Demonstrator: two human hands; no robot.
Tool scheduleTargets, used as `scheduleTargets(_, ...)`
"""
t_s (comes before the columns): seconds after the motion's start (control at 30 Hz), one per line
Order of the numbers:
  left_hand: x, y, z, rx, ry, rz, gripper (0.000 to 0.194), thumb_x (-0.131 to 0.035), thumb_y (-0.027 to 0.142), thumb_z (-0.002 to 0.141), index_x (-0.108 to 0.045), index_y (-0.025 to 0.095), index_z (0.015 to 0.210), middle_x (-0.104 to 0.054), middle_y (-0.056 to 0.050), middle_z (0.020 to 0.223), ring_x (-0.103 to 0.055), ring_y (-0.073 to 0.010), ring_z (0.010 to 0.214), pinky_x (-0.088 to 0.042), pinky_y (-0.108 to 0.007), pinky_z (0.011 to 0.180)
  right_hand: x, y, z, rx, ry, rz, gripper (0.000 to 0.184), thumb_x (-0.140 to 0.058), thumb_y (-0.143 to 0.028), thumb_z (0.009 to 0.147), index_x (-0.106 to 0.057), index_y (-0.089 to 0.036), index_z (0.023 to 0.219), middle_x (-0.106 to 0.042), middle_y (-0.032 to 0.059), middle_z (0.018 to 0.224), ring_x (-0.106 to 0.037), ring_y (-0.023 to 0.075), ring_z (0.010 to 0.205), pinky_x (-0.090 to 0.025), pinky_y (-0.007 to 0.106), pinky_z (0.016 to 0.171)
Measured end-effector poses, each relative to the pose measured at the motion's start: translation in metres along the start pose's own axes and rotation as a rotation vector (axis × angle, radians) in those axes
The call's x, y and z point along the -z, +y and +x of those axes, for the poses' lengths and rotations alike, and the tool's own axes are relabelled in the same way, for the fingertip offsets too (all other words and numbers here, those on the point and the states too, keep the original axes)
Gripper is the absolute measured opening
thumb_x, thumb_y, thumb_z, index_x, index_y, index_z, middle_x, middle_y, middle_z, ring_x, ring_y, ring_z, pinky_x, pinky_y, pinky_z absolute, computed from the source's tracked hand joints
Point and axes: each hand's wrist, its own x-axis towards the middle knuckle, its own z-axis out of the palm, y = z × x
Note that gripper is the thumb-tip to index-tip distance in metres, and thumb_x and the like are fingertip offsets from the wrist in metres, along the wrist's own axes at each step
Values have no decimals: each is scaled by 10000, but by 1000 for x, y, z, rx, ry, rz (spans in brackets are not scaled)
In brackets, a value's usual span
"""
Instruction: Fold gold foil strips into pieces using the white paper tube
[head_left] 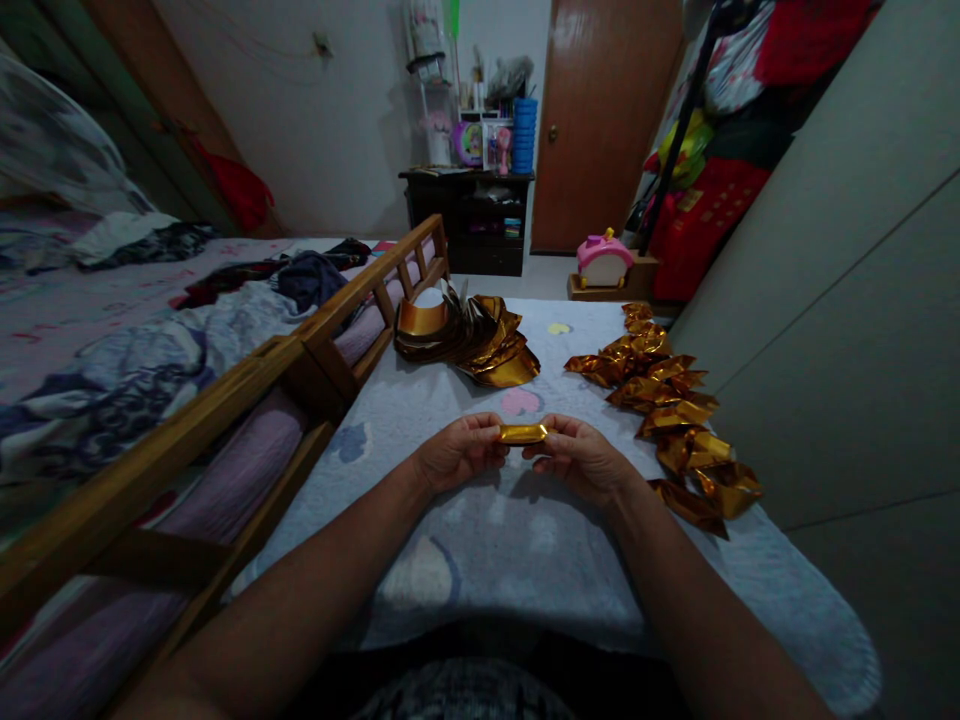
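Both my hands hold one small folded gold foil paper (523, 433) between them, above a pale blue mat (480, 540) with heart shapes. My left hand (459, 451) pinches its left end and my right hand (576, 457) pinches its right end. Ahead on the left lies a stack of flat gold foil sheets (471, 342), fanned out. To the right, a row of several folded gold foil pieces (671, 410) runs along the mat's edge beside the wall.
A wooden bed rail (315, 345) borders the mat on the left, with a bed and crumpled bedding (127, 330) behind it. A grey wardrobe face (840, 300) stands on the right. A dark cabinet (469, 215), a pink toy (604, 260) and a brown door (600, 120) are at the far end.
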Motion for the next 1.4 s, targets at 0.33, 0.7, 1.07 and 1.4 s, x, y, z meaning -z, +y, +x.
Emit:
scheduleTargets(0.33, 3, -1, 1, -8, -23, -23, 435, -936, 315, 633, -616, 130, 862, -685, -15, 737, -654, -100, 607, -515, -182, 567, -3, -1, 0, 28, 10, -35, 335, -932, -292, 630, -679, -175, 816, -717, 9, 848, -699, 148, 764, -561, 254, 666)
scheduleTargets(0.7, -5, -1, 1, -76, -15, -2, 400, -921, 360, 656, -655, 121, 835, -674, -11, 699, -627, -86, 607, -517, -172, 598, -2, -1, 2, 60, 29, -45, 355, -925, -307, 636, -649, -179, 819, -702, 14, 867, -698, 168, 789, -547, 275, 672)
scheduleTargets(1.07, 2, 0, 1, -98, -25, -75, 380, -930, 183, 613, -684, 120, 896, -743, -42, 883, -689, -104, 696, -546, -182, 646, -2, -2, -1, 49, 39, -27, 271, -880, -305, 701, -700, -181, 861, -705, 31, 903, -630, 143, 768, -534, 256, 645)
scheduleTargets(1.4, 1, 0, 1, -121, -14, -80, 419, -969, 206, 549, -694, 113, 852, -749, -37, 861, -691, -103, 679, -544, -165, 605, -1, 1, 2, 95, 36, -36, 286, -915, -335, 664, -721, -186, 811, -729, 22, 883, -630, 122, 726, -533, 274, 701)
